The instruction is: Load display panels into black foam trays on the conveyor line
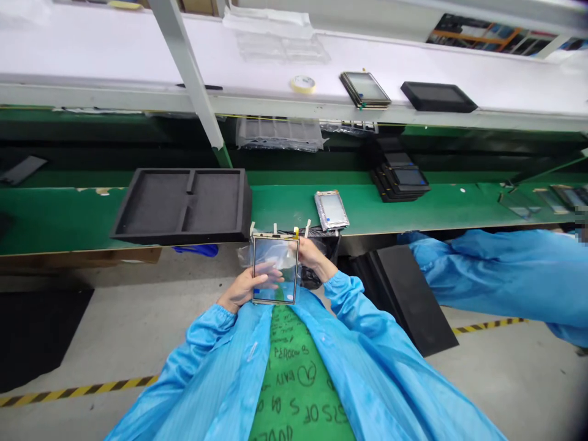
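1 glass touch panel (275,269) sitting clenched between my left hand (245,286) and right hand (315,257), held just off green bench (285,208); 1 more panel (331,209) lying on bench, stack (399,177) sitting further right.

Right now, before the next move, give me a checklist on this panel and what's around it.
1. Panel held by both the left hand and the right hand: ok.
2. Left fingers off the glass: cannot tell; they show across it, and glare hides which side they are on.
3. Tabs on the top edge free of the hands: ok.
4. Glass clean: cannot tell; glare hides the surface.
5. Foam tray lying flat on the bench: ok.
6. Second panel apart from the held one: ok; it lies on the bench beyond it.
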A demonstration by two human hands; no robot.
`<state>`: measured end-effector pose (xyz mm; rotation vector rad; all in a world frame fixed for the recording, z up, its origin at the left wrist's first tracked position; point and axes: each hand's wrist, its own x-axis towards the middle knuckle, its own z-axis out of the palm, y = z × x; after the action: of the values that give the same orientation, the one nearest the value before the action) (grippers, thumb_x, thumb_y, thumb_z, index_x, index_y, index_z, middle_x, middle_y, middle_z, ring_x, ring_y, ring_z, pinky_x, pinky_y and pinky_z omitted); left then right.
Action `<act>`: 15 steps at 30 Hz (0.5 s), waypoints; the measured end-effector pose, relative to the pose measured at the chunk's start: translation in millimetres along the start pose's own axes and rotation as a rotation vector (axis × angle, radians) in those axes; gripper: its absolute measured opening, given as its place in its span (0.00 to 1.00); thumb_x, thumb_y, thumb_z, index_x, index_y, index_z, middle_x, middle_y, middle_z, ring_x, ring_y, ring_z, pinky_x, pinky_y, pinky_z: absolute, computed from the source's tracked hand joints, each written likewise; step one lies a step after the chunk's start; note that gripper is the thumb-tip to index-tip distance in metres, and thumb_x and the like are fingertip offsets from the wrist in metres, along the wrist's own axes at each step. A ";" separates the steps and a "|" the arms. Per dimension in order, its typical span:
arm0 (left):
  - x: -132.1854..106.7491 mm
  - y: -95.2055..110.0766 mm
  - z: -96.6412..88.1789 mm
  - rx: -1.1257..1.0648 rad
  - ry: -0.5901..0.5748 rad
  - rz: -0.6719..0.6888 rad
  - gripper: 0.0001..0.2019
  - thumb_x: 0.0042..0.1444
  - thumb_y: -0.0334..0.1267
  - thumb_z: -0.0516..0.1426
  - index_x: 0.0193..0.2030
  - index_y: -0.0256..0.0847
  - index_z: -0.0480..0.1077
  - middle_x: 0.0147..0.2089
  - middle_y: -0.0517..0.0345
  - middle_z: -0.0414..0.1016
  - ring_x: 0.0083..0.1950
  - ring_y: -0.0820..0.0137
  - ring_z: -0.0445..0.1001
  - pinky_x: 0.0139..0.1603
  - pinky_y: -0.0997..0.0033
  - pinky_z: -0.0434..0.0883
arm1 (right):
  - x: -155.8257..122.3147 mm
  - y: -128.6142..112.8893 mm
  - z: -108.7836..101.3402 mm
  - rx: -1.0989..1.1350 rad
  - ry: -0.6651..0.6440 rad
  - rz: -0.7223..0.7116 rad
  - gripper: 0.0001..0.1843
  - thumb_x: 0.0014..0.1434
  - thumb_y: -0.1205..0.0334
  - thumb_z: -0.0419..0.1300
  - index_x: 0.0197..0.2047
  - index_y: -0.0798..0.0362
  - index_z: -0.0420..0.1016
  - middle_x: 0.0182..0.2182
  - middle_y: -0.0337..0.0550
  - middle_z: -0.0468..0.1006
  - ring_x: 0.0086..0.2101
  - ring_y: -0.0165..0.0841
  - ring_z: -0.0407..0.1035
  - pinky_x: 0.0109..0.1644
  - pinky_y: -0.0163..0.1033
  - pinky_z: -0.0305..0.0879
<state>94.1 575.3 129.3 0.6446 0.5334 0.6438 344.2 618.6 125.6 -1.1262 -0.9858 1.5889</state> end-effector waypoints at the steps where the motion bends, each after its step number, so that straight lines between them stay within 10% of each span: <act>1: -3.1 0.0 -2.1 -0.006 0.017 0.003 0.22 0.50 0.36 0.72 0.51 0.38 0.77 0.48 0.46 0.85 0.51 0.53 0.83 0.52 0.56 0.78 | -4.5 8.5 -0.4 -0.042 -0.027 0.029 0.28 0.42 0.43 0.76 0.26 0.51 0.65 0.20 0.31 0.68 0.23 0.25 0.60 0.27 0.31 0.58; 7: -24.4 -2.0 -15.6 -0.031 0.308 -0.006 0.22 0.47 0.41 0.73 0.48 0.40 0.76 0.36 0.54 0.85 0.42 0.61 0.85 0.44 0.65 0.79 | -52.5 28.2 -3.1 -0.060 -0.335 0.161 0.25 0.45 0.60 0.73 0.46 0.51 0.71 0.44 0.43 0.82 0.27 0.24 0.67 0.29 0.29 0.62; 10: -26.2 -2.8 -22.3 0.081 0.428 -0.065 0.27 0.48 0.46 0.72 0.53 0.37 0.77 0.38 0.49 0.85 0.39 0.59 0.85 0.41 0.64 0.79 | -62.3 33.4 -8.0 -0.142 -0.413 0.208 0.20 0.48 0.65 0.68 0.47 0.54 0.77 0.37 0.40 0.82 0.27 0.24 0.67 0.30 0.29 0.62; 15: -22.3 3.4 -49.6 -0.002 0.760 0.134 0.19 0.53 0.48 0.69 0.45 0.35 0.78 0.45 0.45 0.85 0.41 0.60 0.84 0.48 0.61 0.79 | -39.5 61.4 -41.4 -0.298 0.072 0.400 0.05 0.49 0.65 0.65 0.30 0.58 0.77 0.22 0.37 0.74 0.23 0.26 0.65 0.28 0.31 0.65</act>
<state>46.4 580.7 103.4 0.4186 1.1992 1.0198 376.1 568.9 65.9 -1.6578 -1.0166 1.7326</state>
